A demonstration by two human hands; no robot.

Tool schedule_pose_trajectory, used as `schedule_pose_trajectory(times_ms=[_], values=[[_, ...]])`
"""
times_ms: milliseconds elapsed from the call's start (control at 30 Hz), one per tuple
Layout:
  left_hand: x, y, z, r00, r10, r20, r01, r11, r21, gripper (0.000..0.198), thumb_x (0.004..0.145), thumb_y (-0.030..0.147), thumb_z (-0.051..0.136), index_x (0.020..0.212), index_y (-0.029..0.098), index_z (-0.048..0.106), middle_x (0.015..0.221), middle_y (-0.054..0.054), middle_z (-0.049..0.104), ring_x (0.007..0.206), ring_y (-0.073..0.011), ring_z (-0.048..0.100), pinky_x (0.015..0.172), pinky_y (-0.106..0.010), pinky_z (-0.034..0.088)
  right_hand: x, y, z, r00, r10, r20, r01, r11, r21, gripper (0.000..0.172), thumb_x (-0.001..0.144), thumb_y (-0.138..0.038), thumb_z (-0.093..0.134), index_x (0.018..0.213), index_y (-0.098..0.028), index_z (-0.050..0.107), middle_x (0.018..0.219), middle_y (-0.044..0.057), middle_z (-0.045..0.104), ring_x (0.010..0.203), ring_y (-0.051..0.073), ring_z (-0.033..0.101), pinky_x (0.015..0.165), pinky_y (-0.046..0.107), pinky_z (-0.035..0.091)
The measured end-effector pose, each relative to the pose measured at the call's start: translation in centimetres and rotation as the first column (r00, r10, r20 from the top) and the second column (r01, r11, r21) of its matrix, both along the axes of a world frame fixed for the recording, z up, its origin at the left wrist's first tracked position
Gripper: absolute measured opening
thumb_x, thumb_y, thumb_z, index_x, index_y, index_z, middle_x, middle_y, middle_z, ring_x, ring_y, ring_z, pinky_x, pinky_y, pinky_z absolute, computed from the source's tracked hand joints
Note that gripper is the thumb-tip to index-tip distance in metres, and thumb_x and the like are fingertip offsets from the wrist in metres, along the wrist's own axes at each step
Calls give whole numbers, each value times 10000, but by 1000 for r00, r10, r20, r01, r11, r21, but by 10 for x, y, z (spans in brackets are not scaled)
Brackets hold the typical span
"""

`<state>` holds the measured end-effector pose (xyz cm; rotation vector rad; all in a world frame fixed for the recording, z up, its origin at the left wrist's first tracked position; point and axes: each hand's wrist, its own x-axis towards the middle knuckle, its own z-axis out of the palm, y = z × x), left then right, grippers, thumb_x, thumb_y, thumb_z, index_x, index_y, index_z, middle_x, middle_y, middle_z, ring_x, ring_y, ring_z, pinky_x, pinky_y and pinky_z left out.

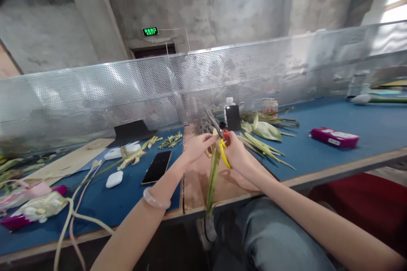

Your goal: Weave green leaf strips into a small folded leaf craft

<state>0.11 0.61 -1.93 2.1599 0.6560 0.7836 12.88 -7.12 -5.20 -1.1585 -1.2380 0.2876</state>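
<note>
My left hand (199, 147) is closed on the upper end of a long green leaf strip (213, 182), which hangs down past the table's front edge. In my right hand (238, 152) is a pair of scissors (226, 154) with yellow and red handles; the metal blades point up and away to the left. Both hands nearly meet above the bare brown board (199, 194). Whether the blades touch the strip is hard to make out. More cut green leaves (262, 146) lie to the right of my right hand, with a broad pale leaf (267, 131) behind them.
A phone (158, 167) and a white earbud case (114, 179) lie on the left. Behind my hands stand a white-capped bottle (229, 103) and an upright black phone (233, 117). A purple packet (333, 137) sits at right. A perforated metal screen (143, 86) borders the table; cables (68, 220) hang front left.
</note>
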Motion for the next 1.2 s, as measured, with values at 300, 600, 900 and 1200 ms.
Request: schedule_pose_trajectory(times_ms=[300,600,900,1200], values=[[-1,-3,1,997,77,10,-78,976,204,376,837,452,459,908,132,644,667,-6,587,544,-103,487,539,-218,382,1,-6,-1,997,-38,-64,42,996,73,248,642,-328,640,797,-178,519,751,20,616,628,147,516,540,243,404],[1,-7,-5,990,105,-95,-68,942,329,297,823,375,462,781,138,636,652,-15,601,566,-123,518,527,-213,367,14,16,-2,966,-211,148,203,977,68,322,676,-287,602,972,-165,567,853,73,666,697,202,594,617,300,435],[-4,4,-7,984,176,30,-178,969,171,329,793,428,489,656,145,586,542,34,464,509,-98,412,497,-211,306,18,14,9,981,35,-189,-39,999,-14,215,561,-218,669,760,-155,616,673,5,629,608,158,553,541,255,416],[-4,8,-4,976,194,95,-199,979,39,330,769,460,557,763,139,633,673,1,589,580,-105,488,558,-221,368,22,13,1,777,322,-541,-354,934,47,259,568,-212,731,735,-182,535,607,-22,580,430,94,513,364,213,416]])
